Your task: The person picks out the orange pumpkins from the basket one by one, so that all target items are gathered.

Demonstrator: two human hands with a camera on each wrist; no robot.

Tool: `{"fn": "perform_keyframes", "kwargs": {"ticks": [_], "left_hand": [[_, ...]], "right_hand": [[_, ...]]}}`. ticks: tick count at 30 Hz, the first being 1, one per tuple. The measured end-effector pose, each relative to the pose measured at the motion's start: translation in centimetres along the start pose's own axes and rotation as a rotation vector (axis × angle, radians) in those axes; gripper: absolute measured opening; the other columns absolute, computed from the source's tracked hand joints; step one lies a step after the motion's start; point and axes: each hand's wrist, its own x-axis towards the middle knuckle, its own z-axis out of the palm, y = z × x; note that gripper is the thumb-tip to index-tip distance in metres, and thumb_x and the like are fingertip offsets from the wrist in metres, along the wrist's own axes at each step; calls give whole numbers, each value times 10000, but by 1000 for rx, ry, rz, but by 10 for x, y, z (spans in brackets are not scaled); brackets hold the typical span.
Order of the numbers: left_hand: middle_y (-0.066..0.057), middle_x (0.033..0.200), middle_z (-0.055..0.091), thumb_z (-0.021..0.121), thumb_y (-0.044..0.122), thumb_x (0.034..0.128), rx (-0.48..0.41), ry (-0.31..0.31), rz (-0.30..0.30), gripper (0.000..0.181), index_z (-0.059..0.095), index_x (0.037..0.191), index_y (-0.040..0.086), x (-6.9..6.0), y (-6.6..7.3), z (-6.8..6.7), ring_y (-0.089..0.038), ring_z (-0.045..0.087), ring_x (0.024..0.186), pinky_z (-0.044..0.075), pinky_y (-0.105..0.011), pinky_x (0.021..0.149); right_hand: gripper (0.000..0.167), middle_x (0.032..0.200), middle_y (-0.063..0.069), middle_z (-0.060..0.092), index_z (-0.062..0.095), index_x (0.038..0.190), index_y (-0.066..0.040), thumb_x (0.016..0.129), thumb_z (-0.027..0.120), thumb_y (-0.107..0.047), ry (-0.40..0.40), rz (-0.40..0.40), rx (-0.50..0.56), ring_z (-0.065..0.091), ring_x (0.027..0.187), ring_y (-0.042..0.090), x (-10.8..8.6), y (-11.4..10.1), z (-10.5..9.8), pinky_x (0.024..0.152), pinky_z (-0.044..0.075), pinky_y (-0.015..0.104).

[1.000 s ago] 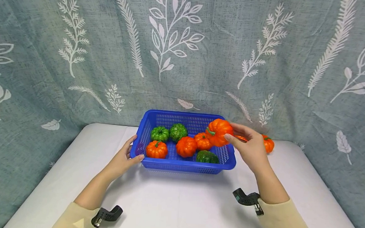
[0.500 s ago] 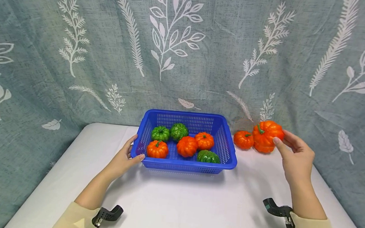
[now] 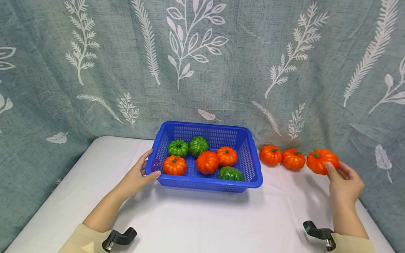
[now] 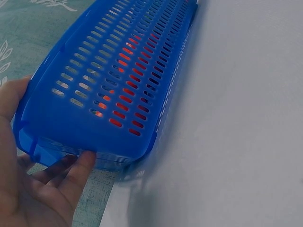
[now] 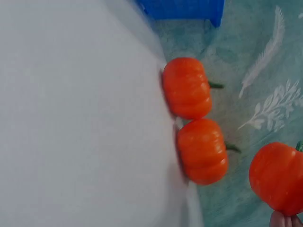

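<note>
My left hand (image 3: 133, 181) grips the left end of a blue plastic basket (image 3: 202, 180). In the left wrist view, the fingers (image 4: 78, 177) press on the basket's outer end wall. At the far right, my right hand (image 3: 346, 185) pinches an orange toy pumpkin (image 3: 318, 162) with a green stem between thumb and fingers. Only fingertips (image 5: 284, 220) show below that pumpkin in the right wrist view; it looks slightly raised off the table. Left of it, two more orange pumpkins (image 3: 270, 155) sit side by side, the nearer-to-hand pumpkin (image 3: 293, 159) apart from the held one.
Inside the basket lie three orange pumpkins, one of them the orange pumpkin (image 3: 174, 166) at front left, and three green ones, including a dark green pumpkin (image 3: 231, 174). A white tabletop (image 3: 196, 223) meets a leaf-patterned curtain (image 3: 205, 84) behind.
My right hand has carried the orange pumpkin from above the basket's right side to the far right and lowered it beside the two pumpkins. The left hand and basket stay put.
</note>
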Motion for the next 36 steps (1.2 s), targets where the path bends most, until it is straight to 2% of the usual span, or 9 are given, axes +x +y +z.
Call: {"fn": "perform_keyframes", "kwargs": {"ticks": [6, 13, 17, 21, 25, 27, 30, 33, 36], "left_hand": [[-274, 1546, 344, 669, 186, 973, 9, 4, -4, 877, 78, 1621, 165, 0, 0, 0, -432, 404, 1391, 370, -540, 1103], [-261, 1553, 340, 675, 199, 970, -6, -2, -7, 885, 78, 1622, 185, -1, 1, 0, -423, 394, 1401, 363, -542, 1109], [-260, 1555, 337, 678, 200, 970, -11, -3, -9, 889, 75, 1623, 192, -1, 2, 0, -423, 393, 1402, 362, -543, 1110], [-258, 1557, 335, 680, 204, 969, -11, -5, -11, 890, 76, 1623, 193, -1, 3, 0, -423, 393, 1401, 367, -543, 1107], [-260, 1553, 340, 676, 197, 970, -12, -4, -6, 884, 79, 1622, 185, 0, 2, 0, -422, 395, 1400, 365, -541, 1109], [-263, 1547, 347, 673, 190, 971, -14, -3, -2, 881, 79, 1622, 178, 0, 1, 0, -422, 399, 1397, 363, -541, 1110], [-267, 1540, 354, 673, 186, 971, -12, -4, 2, 881, 79, 1621, 174, 0, 1, 0, -423, 404, 1393, 363, -542, 1109], [-267, 1548, 344, 678, 196, 969, -5, -4, -1, 887, 78, 1622, 178, -1, 1, 0, -426, 400, 1395, 364, -546, 1107], [-265, 1553, 339, 681, 206, 967, 0, -4, -5, 891, 78, 1622, 185, -1, 2, 0, -427, 395, 1399, 361, -549, 1108]], "right_hand": [[642, 865, -95, 573, 569, 1399, -49, 825, 823, -185, 19, 41, -76, 586, 750, -15, 19, 15, -8, 591, 517, 84], [408, 733, -147, 566, 633, 1228, -121, 860, 793, -201, 5, 93, -156, 550, 667, -19, 33, 26, -17, 537, 482, 83], [529, 776, -162, 542, 592, 1344, -107, 871, 781, -250, -9, 142, -236, 533, 687, -31, 38, 31, -19, 542, 463, 68], [506, 825, -132, 525, 576, 1332, -113, 886, 762, -263, -10, 173, -290, 520, 692, -19, 40, 34, -21, 540, 470, 85], [566, 1017, -16, 595, 539, 1420, -93, 922, 712, -300, -29, 132, -404, 527, 769, 8, 41, 35, -22, 549, 461, 82], [584, 1219, 80, 599, 508, 1467, -97, 951, 666, -321, -40, 78, -511, 547, 864, 58, 42, 35, -22, 599, 455, 82], [545, 1469, 137, 502, 498, 1484, -119, 990, 590, -329, -49, -13, -677, 571, 1043, 169, 42, 35, -23, 803, 513, 178], [479, 1499, 162, 480, 518, 1464, -109, 1017, 522, -278, -54, -79, -762, 545, 1181, 290, 42, 36, -25, 1014, 478, 366], [466, 1500, 205, 462, 517, 1453, -68, 1027, 484, -252, -75, -111, -795, 491, 1277, 381, 42, 37, -26, 1102, 383, 507]]}}
